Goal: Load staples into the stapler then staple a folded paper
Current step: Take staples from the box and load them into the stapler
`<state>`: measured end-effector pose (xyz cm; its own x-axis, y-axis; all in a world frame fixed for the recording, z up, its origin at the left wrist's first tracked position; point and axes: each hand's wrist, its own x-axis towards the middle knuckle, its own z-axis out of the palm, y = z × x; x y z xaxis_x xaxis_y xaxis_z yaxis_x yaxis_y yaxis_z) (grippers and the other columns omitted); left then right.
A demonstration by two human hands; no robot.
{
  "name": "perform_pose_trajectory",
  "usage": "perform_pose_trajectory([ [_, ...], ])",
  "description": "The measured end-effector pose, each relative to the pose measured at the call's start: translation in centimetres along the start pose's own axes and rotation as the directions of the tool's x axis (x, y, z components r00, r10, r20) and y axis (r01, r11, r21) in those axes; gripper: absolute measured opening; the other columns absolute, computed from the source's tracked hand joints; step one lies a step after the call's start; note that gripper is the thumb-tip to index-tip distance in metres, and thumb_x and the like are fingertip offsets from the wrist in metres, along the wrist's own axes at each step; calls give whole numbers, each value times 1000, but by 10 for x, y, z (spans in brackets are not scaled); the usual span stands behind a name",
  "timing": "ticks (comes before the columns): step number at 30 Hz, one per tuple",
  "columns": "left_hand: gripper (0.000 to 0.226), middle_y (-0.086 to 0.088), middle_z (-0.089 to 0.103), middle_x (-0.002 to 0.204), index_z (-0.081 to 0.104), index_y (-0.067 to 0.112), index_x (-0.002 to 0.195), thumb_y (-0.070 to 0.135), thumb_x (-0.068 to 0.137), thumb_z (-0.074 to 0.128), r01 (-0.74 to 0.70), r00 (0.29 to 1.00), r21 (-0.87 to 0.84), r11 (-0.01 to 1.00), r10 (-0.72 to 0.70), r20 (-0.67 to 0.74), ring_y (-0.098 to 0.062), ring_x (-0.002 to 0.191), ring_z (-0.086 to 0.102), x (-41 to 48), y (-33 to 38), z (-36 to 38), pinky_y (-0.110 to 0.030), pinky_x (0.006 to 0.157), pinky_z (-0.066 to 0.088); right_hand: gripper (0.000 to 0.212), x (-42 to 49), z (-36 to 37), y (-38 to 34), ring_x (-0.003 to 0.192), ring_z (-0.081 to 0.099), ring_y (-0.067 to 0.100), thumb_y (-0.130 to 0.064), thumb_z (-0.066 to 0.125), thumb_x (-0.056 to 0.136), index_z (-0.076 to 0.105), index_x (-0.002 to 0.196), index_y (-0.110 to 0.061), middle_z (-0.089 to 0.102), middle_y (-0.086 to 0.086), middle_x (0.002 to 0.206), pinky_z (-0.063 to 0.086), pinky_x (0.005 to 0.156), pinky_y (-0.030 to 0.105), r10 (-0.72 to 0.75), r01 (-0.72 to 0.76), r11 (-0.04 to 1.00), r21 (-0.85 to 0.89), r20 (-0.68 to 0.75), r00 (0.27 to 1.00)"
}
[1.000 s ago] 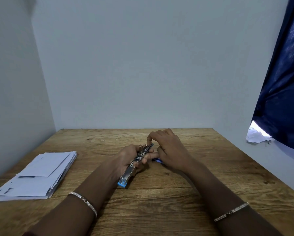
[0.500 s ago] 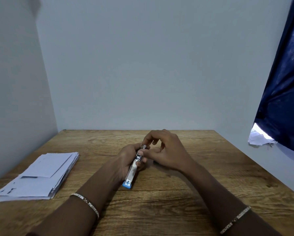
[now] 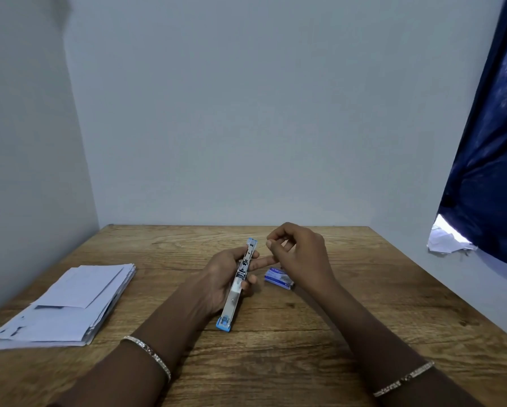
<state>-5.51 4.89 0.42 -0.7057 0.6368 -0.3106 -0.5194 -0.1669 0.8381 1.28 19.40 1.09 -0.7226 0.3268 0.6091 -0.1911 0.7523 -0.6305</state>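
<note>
My left hand (image 3: 221, 279) holds a long metal stapler (image 3: 238, 284) with blue ends, swung fully open, its near end resting on the wooden table (image 3: 275, 348). My right hand (image 3: 300, 254) hovers just right of the stapler's far end, thumb and fingertips pinched together; I cannot tell whether staples are between them. A small blue and white staple box (image 3: 279, 278) lies on the table under my right hand. A stack of folded white papers (image 3: 70, 306) lies at the left of the table.
Grey walls close the table at the back and left. A dark blue curtain (image 3: 490, 160) hangs at the right, with crumpled white paper (image 3: 446, 240) below it.
My right hand has lifted off the stapler and moved right, uncovering the staple box. The stapler now lies fully open and straighter in my left hand.
</note>
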Motion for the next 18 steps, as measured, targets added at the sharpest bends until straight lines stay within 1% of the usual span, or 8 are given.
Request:
perform_pose_trajectory([
  [2,22,-18,78,97,46,8,102,27,106,36,-1,1000,-3,1000,1,3,-16,28,48,0,0,-1,-14,26,34,8,0,-2,-1,75,64,13,-20,73,86,71,82,-26,69,-12,77,56,72,35,1,-1,1000,-5,-11,1000],
  [5,26,-17,79,93,49,7,101,28,107,35,-20,999,4,1000,20,-27,-16,28,49,2,0,-2,-14,26,34,17,-1,-3,-5,80,64,15,-9,69,84,71,85,-26,70,-14,82,55,77,35,-27,27,1000,14,2,1000],
  [7,27,-16,79,88,51,6,104,28,107,35,-54,997,-8,999,53,-48,-16,29,50,4,1,-3,-15,27,35,26,-1,-4,-8,88,61,14,-4,65,80,70,93,-27,70,-13,93,51,79,31,-81,81,997,5,77,994],
  [9,33,-16,79,89,55,4,106,30,107,35,-103,993,-48,993,100,-64,-17,34,57,6,2,-5,-17,29,41,35,-5,-4,-12,98,54,10,-10,64,76,66,106,-27,66,-12,105,42,78,21,-166,174,984,-25,200,966],
  [11,42,-18,79,94,61,2,108,34,108,34,-154,986,-105,982,145,-85,-21,51,71,8,3,-7,-22,37,52,44,-9,-2,-15,107,50,11,-16,64,73,61,116,-25,61,-9,114,41,84,20,-246,269,963,-35,307,919],
  [13,47,-20,77,102,64,-1,112,36,107,34,-195,978,-163,967,180,-101,-24,70,78,10,5,-10,-30,51,61,50,-11,0,-16,112,48,15,-14,68,71,60,121,-21,60,-6,118,44,93,29,-297,338,940,-53,363,883],
  [16,38,-17,78,86,58,4,109,35,106,36,-232,972,-256,938,215,-95,-26,74,78,10,8,-11,-41,68,63,55,-11,1,-15,114,47,17,-17,73,70,59,123,-22,57,-5,121,44,98,38,-297,360,929,-90,400,867],
  [18,35,-19,77,80,57,5,106,35,106,38,-246,969,-316,916,227,-96,-28,75,77,9,9,-10,-45,71,59,58,-11,3,-14,113,46,17,-23,75,70,58,125,-28,56,-9,123,45,96,39,-313,391,913,-115,417,853],
])
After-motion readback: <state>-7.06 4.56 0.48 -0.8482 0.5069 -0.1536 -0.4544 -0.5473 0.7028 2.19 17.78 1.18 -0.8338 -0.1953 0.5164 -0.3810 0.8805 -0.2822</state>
